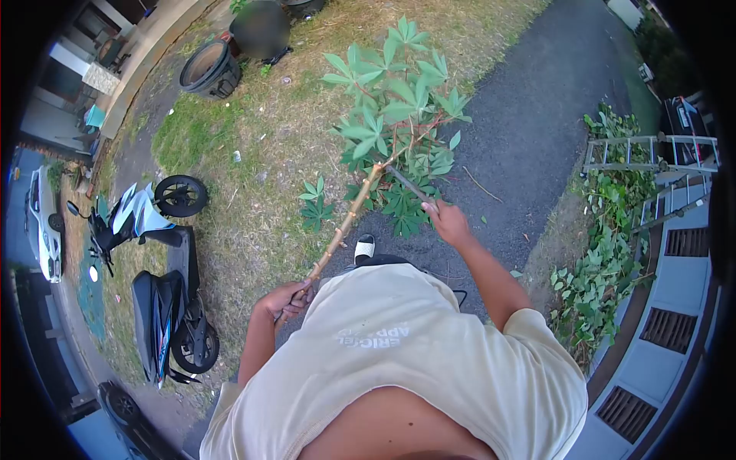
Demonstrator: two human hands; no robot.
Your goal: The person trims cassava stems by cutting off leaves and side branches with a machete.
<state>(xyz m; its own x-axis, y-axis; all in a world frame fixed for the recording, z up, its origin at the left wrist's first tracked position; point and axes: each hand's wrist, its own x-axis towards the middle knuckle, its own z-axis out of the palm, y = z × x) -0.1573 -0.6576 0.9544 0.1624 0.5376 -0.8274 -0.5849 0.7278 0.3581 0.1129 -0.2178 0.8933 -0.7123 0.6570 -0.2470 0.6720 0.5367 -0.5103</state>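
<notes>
My left hand (293, 297) is wrapped round the lower end of a leafy branch (342, 228), a pale brown knobbly stem that slants up and away from me. At its far end spread green, finger-shaped leaves (399, 100) on reddish stalks. My right hand (449, 222) is closed round the handle of a knife (410, 185) with a dark blade. The blade's tip end meets the stem in this view, just below where the side shoots fork off. The handle is mostly hidden inside my fist.
A motorbike (165, 280) is parked on the grass to the left, and a black plant pot (211, 70) stands at the upper left. Cut vines (602, 261) lie along the right wall beside a metal ladder (652, 153). An asphalt path (529, 130) runs ahead.
</notes>
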